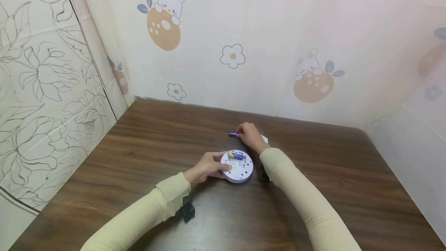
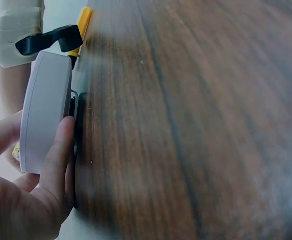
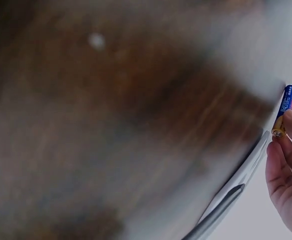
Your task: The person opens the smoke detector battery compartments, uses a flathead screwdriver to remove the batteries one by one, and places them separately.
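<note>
A round white device, like a smoke alarm, faces up with its battery compartment uncovered. A blue-and-yellow battery lies in that compartment. My left hand grips the device from its left side, thumb on the face and fingers beneath; the left wrist view shows its pale side wall tilted near the table. Farther back, my right hand pinches a second battery, blue with a gold end in the right wrist view, between thumb and fingertips. This battery is close over the tabletop.
A white flat piece lies just right of my right hand, partly hidden by it. A yellow-handled tool shows beyond the device in the left wrist view. The brown wooden table ends at a patterned curtain behind.
</note>
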Available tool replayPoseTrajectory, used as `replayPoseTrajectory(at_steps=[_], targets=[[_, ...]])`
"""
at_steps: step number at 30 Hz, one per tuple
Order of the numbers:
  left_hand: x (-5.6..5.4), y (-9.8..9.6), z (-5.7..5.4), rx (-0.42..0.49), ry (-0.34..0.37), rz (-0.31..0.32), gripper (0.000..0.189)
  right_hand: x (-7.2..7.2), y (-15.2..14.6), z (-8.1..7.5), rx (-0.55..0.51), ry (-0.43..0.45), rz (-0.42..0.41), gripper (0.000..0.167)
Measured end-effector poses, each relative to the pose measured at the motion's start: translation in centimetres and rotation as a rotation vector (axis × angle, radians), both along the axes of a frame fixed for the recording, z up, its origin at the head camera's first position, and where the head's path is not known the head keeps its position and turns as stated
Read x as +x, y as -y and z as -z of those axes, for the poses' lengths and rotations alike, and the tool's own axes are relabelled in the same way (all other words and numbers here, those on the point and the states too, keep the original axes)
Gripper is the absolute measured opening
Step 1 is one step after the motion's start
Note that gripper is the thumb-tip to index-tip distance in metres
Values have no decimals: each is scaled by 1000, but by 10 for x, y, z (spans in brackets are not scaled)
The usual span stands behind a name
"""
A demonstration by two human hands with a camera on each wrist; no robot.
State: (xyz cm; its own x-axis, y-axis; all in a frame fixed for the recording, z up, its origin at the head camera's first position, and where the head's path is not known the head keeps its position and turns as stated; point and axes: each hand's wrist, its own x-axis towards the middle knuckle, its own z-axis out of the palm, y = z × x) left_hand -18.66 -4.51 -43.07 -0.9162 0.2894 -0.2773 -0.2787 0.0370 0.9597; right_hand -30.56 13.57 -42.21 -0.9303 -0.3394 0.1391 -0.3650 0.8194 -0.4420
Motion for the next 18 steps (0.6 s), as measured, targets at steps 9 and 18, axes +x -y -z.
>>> replayPoseTrajectory(at_steps=[9, 18], targets=[[-1, 0, 0, 9, -3, -2, 61, 0, 1, -2, 26, 23, 19, 14], [0, -1, 1, -7, -4, -8, 60, 2, 1, -1, 59, 6, 14, 15]])
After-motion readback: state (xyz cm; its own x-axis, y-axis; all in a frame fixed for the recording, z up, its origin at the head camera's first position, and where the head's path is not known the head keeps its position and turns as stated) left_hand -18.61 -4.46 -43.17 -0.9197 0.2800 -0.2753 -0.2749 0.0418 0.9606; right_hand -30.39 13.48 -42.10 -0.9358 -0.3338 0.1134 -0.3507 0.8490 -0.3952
